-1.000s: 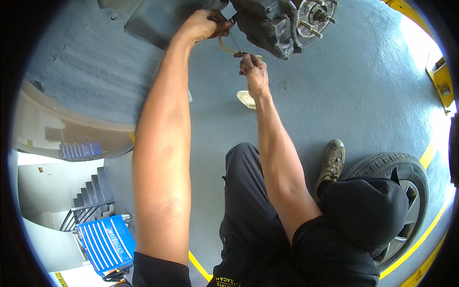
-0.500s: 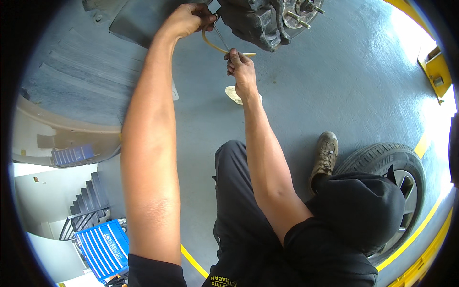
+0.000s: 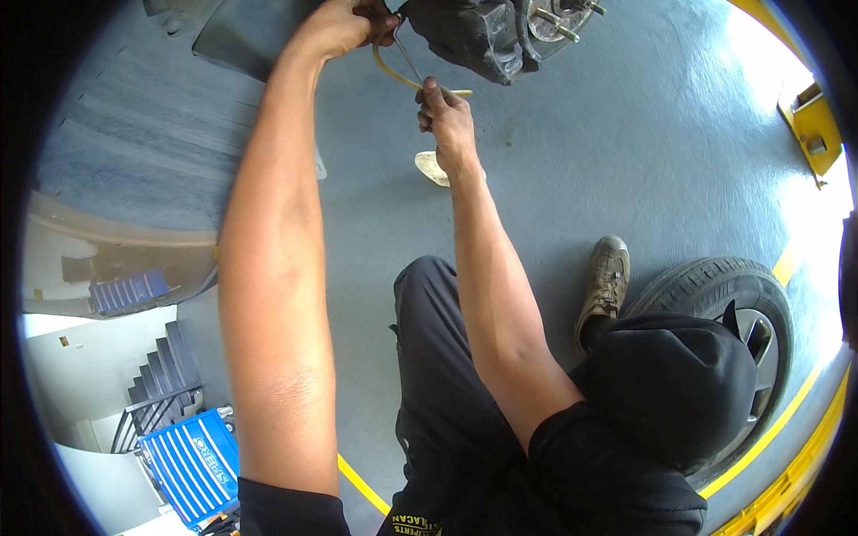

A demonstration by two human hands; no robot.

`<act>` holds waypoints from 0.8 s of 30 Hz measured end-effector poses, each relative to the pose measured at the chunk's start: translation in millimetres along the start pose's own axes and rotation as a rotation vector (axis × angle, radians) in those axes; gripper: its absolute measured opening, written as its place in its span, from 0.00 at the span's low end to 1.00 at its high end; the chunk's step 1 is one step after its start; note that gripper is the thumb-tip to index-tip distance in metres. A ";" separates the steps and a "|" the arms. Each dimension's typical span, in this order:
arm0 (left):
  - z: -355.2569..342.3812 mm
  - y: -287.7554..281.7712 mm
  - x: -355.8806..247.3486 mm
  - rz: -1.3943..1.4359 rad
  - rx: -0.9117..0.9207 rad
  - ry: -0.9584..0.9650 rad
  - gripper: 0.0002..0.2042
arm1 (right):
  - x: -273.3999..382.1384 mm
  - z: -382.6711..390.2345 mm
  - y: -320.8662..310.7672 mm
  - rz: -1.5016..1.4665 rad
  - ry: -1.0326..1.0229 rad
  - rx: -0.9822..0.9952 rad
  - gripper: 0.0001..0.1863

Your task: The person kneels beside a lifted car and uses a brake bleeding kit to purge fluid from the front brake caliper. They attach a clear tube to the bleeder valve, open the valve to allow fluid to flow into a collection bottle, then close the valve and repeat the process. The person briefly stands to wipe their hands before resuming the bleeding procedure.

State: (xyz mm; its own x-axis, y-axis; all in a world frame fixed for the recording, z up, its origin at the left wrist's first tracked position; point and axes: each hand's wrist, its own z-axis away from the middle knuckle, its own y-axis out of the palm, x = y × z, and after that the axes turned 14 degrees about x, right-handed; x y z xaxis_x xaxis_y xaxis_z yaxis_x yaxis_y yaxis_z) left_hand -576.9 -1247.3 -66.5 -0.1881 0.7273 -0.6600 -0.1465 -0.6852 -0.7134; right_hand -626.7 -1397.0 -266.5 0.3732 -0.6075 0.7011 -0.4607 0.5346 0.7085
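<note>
Beside the dark, grimy brake caliper (image 3: 474,40), with its hub and studs (image 3: 559,22), my left hand (image 3: 362,27) is closed at the upper end of a thin metal wrench (image 3: 407,55) and a curved yellowish hose (image 3: 388,70); exactly what its fingertips grip is too small to tell. Lower down, my right hand (image 3: 442,116) grips the wrench's lower end, the hose running by its fingers and sticking out to the right. Beneath that hand a pale, roundish item (image 3: 430,166) lies on the floor, partly hidden by my wrist.
A car's wheel-well liner (image 3: 134,134) and bumper (image 3: 89,223) fill the left. Lower left are a stairway (image 3: 165,357) and blue tool chest (image 3: 183,469). At right lie a wheel (image 3: 760,357), my shoe (image 3: 606,281) and a yellow metal lift part (image 3: 813,134).
The whole scene has slid left and slightly up in the picture. Both hands keep their places at the wrench and hose, with little visible movement relative to the caliper.
</note>
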 end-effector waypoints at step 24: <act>19.4 10.7 -31.8 -0.050 -0.038 -0.050 0.08 | 1.1 1.4 5.1 0.070 0.026 -0.085 0.30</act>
State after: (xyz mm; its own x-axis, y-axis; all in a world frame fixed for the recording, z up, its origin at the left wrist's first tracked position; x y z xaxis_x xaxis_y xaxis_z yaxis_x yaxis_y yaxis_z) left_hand -591.3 -1278.5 -48.6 -0.2298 0.7574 -0.6112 -0.1204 -0.6453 -0.7544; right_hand -629.8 -1395.7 -262.2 0.3638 -0.5519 0.7503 -0.4170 0.6238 0.6610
